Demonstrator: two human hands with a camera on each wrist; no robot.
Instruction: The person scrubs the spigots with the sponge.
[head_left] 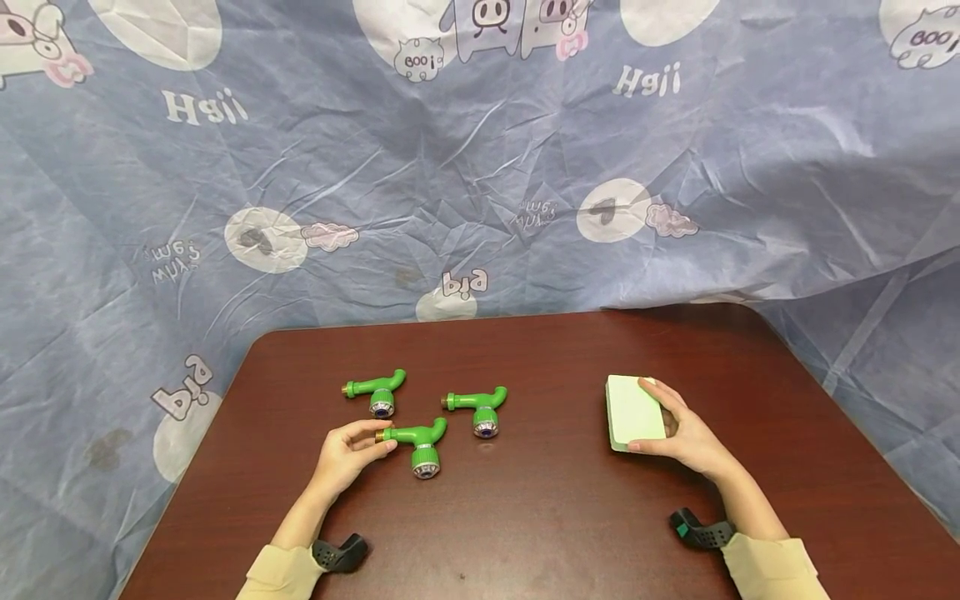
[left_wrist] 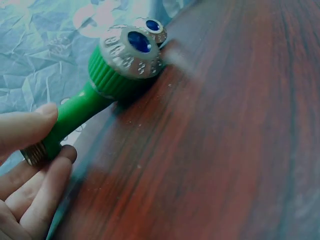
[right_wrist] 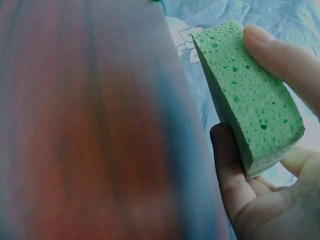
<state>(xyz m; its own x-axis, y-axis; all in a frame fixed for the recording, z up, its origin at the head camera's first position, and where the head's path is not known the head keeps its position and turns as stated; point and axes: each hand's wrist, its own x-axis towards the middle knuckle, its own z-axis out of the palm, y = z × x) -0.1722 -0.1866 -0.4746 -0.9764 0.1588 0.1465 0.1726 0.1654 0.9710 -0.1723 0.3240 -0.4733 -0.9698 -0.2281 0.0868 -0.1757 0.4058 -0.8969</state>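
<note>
A green plastic faucet (head_left: 422, 437) with a ribbed, silver-capped knob is pinched near its brass threaded end by my left hand (head_left: 343, 458). In the left wrist view the thumb lies on one side of the faucet (left_wrist: 82, 111) and fingers on the other; the knob's blue centre faces the camera. My right hand (head_left: 693, 442) grips a pale green sponge (head_left: 634, 412) between thumb and fingers at the table's right side. Up close in the right wrist view, the porous sponge (right_wrist: 250, 90) is a thick block tilted in the grasp.
Two similar green faucets lie on the table, one faucet (head_left: 382, 400) behind the left hand and another faucet (head_left: 485, 408) to its right. The dark red-brown table (head_left: 555, 508) has rounded far corners. A printed blue-grey cloth (head_left: 420, 167) hangs behind it.
</note>
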